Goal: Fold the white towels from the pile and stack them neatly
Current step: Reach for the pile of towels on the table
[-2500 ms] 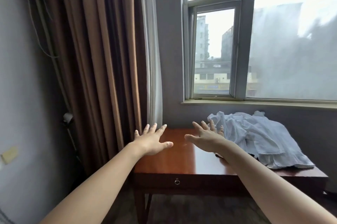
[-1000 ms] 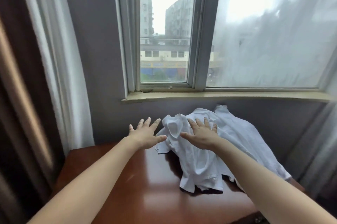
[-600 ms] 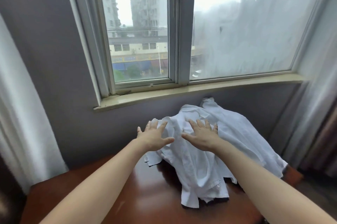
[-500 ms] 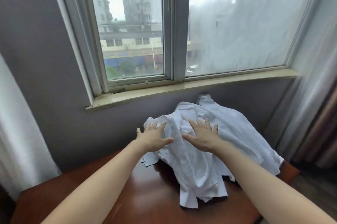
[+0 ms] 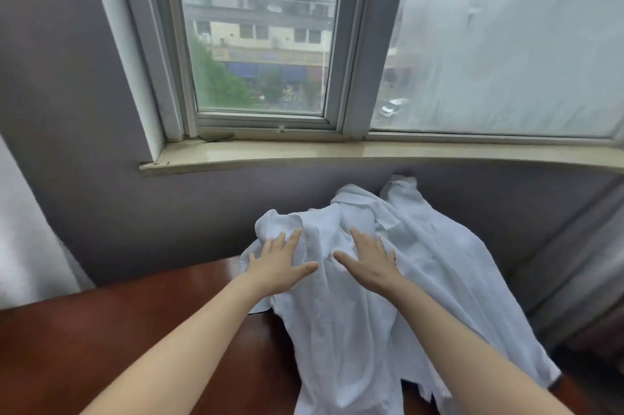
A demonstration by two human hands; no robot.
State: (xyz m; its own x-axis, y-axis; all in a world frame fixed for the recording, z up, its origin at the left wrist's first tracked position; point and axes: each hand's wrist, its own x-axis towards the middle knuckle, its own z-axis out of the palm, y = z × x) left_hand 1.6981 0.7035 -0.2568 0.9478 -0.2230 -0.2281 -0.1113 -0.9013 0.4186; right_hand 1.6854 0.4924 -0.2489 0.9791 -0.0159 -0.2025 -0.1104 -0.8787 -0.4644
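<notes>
Head view, nearest first: two bare forearms reach forward over a glossy reddish-brown wooden table (image 5: 101, 340), whose bare top shows under and left of the left arm. At their ends the left hand (image 5: 278, 266) and right hand (image 5: 369, 262) lie palm down, side by side and a little apart. Their fingers are straight and spread, gripping nothing.

Both hands sit at the upper part of the crumpled pile of thin white cloth towels (image 5: 354, 330). Whether the palms press the cloth or hover just over it, I cannot tell. The pile spreads under, beyond and to the right of the hands, and a long flap runs back toward the person between the forearms.

The flat, spread pose looks like feeling for one top layer to separate. No towel is folded or stacked yet, so the task seems at its start.

Beyond the fingertips the pile leans against a grey-violet painted wall (image 5: 189, 212). Above that run a pale stone window sill (image 5: 304, 152) and a grey-framed glass window (image 5: 260, 26).
</notes>
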